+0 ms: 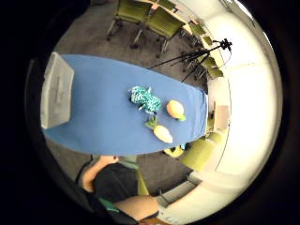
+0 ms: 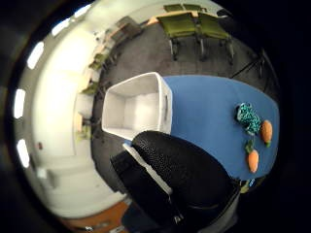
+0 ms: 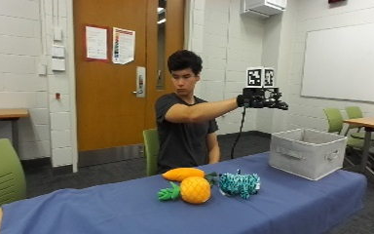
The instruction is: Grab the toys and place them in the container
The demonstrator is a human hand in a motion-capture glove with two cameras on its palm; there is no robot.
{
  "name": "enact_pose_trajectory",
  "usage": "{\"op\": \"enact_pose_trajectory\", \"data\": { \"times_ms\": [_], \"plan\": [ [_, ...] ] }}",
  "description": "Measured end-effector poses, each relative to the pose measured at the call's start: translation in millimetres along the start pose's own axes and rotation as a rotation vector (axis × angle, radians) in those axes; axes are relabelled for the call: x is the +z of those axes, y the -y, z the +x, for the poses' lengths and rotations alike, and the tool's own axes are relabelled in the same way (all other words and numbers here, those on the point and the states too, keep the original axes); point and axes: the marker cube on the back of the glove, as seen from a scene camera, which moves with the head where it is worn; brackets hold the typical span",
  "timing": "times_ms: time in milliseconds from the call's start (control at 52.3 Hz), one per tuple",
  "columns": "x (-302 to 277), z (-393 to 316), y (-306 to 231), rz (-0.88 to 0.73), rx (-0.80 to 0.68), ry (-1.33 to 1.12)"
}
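Outside view: my gloved right hand [image 3: 263, 100] is raised at the end of my outstretched arm, high above the blue-covered table [image 3: 96, 207], and it holds nothing; whether my fingers are spread or curled I cannot tell. One grey fabric container [image 3: 306, 151] stands on the table almost straight below my hand. Well away from my hand, toward the table's other end, lie three toys in one cluster: a carrot [image 3: 182, 173], a pineapple [image 3: 194, 189] just in front of it, and a teal knitted toy [image 3: 239, 185] beside them.

Thumb side palm view: the open container [image 2: 136, 107], its inside bare, sits at one end of the cloth, nearest my palm; part of my black glove [image 2: 180, 170] covers the near edge. The three toys lie far off at the opposite end.

Little finger side palm view: again one container [image 1: 56, 91] and three toys, teal toy [image 1: 145, 99], pineapple [image 1: 175, 109], carrot [image 1: 162, 133], well apart from it.
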Motion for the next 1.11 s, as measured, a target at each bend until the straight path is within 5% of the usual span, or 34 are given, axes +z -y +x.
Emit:
{"op": "enact_pose_trajectory", "data": {
  "times_ms": [516, 784, 1109],
  "plan": [
    [7, 71, 1, 0.107, 0.030, -0.025],
    [100, 178, 24, 0.068, 0.103, -0.019],
    [201, 205, 27, -0.056, 0.107, 0.019]
  ]
}}
